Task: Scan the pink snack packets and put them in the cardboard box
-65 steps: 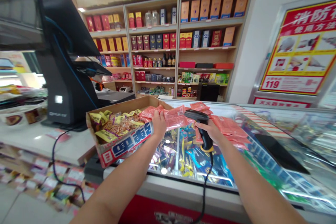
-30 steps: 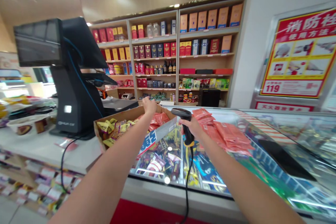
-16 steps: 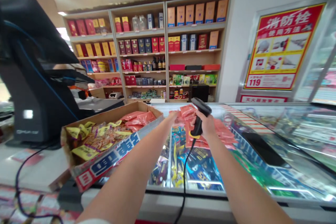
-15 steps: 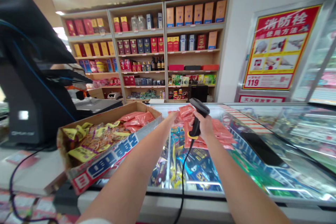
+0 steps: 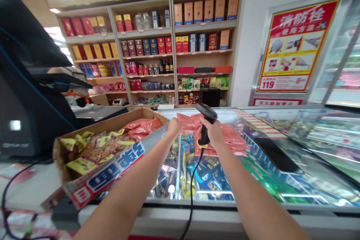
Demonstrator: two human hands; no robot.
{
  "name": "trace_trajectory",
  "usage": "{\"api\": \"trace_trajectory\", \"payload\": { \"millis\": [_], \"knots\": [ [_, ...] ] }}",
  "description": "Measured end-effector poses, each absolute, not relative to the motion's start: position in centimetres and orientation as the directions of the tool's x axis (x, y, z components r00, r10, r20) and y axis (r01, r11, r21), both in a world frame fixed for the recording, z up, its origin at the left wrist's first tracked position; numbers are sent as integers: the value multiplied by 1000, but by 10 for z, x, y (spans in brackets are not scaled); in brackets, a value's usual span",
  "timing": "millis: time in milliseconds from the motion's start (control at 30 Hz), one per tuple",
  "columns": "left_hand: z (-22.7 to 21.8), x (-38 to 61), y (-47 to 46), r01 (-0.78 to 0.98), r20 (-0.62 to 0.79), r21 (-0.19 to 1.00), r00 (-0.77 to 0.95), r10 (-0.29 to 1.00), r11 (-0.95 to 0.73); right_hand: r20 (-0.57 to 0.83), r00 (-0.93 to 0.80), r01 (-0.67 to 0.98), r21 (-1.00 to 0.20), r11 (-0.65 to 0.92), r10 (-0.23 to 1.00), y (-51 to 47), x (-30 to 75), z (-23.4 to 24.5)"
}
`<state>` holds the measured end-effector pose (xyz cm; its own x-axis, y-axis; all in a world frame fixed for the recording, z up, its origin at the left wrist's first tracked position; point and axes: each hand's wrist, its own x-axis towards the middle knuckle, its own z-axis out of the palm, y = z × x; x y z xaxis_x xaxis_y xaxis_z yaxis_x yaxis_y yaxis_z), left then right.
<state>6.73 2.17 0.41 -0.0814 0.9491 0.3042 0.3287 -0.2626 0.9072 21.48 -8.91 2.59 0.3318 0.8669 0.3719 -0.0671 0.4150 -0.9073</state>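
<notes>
My right hand [image 5: 213, 132] grips a black barcode scanner [image 5: 206, 135] by its handle, with the head on top and a black cord [image 5: 192, 191] hanging from its base. To the left of it, my left hand [image 5: 174, 125] is closed at the edge of a pink packet [image 5: 184, 120]; its fingertips are mostly hidden. More flat pink packets [image 5: 232, 138] lie spread on the glass freezer top [image 5: 208, 196], beneath and beyond the scanner. Left of my arm stands an open cardboard box [image 5: 63, 153] with yellow-and-brown snack bags [image 5: 98, 150] and several pink packets [image 5: 143, 127].
A black phone [image 5: 277, 154] lies on the glass at the right. The checkout terminal [image 5: 25, 93] rises at the far left. Behind the counter are shelves [image 5: 149, 56] of boxed goods and bottles, and a red poster [image 5: 298, 47] hangs on the wall.
My left hand has moved left, a little farther from the scanner, and the pink packet beside it extends more to the left. The scanner stays in my right hand. The view has shifted slightly.
</notes>
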Motion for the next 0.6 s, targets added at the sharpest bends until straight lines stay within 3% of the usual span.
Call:
{"api": "trace_trajectory", "payload": {
  "millis": [67, 167, 400, 600],
  "knots": [
    [6, 40, 7, 463, 463, 813, -147, 874, -353, 385, 296, -58, -906, 419, 874, -91, 211, 25],
    [10, 7, -9, 496, 587, 759, -243, 772, -421, 419, 163, -67, -899, 433, 893, -94, 206, 23],
    [15, -12, -14, 441, 576, 799, -370, 729, -408, 356, -288, -51, -933, 357, 889, -102, 203, 21],
    [13, -11, -10, 312, 554, 832, -508, 660, -458, 233, -386, 71, -957, 280, 893, -106, 197, 20]
  ]
}}
